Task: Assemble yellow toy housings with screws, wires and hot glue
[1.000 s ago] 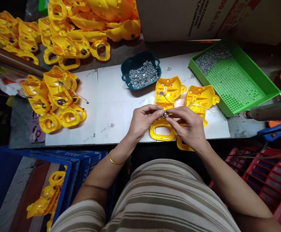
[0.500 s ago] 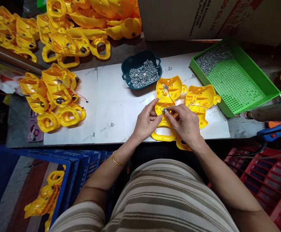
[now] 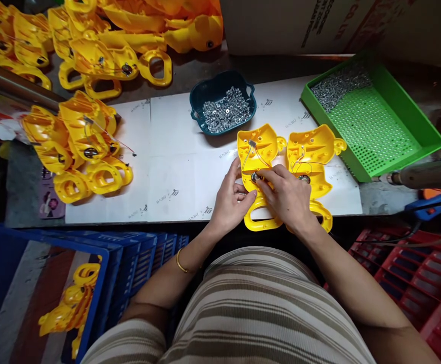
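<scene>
Here, right of centre, the right hand (image 3: 287, 194) had its fingertips closed on a metal disc (image 3: 255, 177), down in the first shell (image 3: 256, 137); the left hand (image 3: 232, 198), loosely curled, touched that shell's edge, though whether it gripped was hard to tell. Just rightward, the second shell (image 3: 311, 144) already carried another disc (image 3: 304, 179)! Both lay open, seemingly unfinished. Count them: two shells, two discs, one teal bowl (image 3: 201, 93), one green tray (image 3: 389, 129).

Yellow shells (image 3: 263, 135) by the counter's (image 3: 378, 203) near edge, on a white sheet (image 3: 186, 174) with dark print

Farther from that edge, a dark teal bowl (image 3: 204, 91) of silvery bits (image 3: 226, 112) and a green tray (image 3: 380, 119); cream-and-olive stripes cover the shirt (image 3: 269, 303); the bangle (image 3: 178, 261) is gold.
</scene>
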`<state>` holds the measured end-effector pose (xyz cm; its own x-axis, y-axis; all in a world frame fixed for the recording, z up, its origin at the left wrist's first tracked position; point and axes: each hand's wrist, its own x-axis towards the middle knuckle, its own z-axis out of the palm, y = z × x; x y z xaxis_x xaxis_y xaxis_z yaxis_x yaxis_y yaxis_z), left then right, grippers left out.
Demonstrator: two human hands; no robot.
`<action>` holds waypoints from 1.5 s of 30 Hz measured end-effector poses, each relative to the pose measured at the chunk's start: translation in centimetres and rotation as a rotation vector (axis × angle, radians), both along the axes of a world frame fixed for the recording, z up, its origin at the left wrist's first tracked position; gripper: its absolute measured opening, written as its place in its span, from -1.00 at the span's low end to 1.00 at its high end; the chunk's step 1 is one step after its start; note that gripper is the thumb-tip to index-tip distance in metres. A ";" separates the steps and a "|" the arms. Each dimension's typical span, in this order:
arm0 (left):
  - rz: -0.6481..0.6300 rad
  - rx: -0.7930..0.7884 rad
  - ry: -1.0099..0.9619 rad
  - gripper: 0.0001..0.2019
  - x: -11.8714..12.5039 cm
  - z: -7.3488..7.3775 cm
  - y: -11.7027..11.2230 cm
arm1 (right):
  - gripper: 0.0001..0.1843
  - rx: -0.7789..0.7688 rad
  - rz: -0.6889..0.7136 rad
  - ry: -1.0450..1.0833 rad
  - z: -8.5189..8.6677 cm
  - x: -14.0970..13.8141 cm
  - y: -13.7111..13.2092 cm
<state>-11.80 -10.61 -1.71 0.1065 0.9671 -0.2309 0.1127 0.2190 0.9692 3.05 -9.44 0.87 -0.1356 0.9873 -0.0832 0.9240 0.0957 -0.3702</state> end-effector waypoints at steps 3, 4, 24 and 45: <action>0.000 -0.002 -0.007 -0.12 0.0 0.1 -0.1 | -0.64 -0.023 0.010 -0.052 0.1 -0.2 -0.1; -0.001 -0.006 -0.009 -0.11 0.1 0.1 -0.1 | -0.64 -0.032 0.014 -0.074 0.2 -0.3 -0.1; -0.008 0.025 0.171 -0.07 -0.4 -1.5 2.4 | -0.65 -0.059 0.123 -0.047 -0.2 0.9 0.5; -0.094 0.064 0.354 -0.09 -0.6 -0.7 2.9 | -0.59 -0.195 0.247 -0.255 0.9 1.1 1.6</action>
<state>-12.37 -7.74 -2.45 0.1198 0.9707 -0.2084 0.4605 0.1317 0.8778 4.14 -7.83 1.74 -0.3172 0.8901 -0.3273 0.9467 0.2765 -0.1656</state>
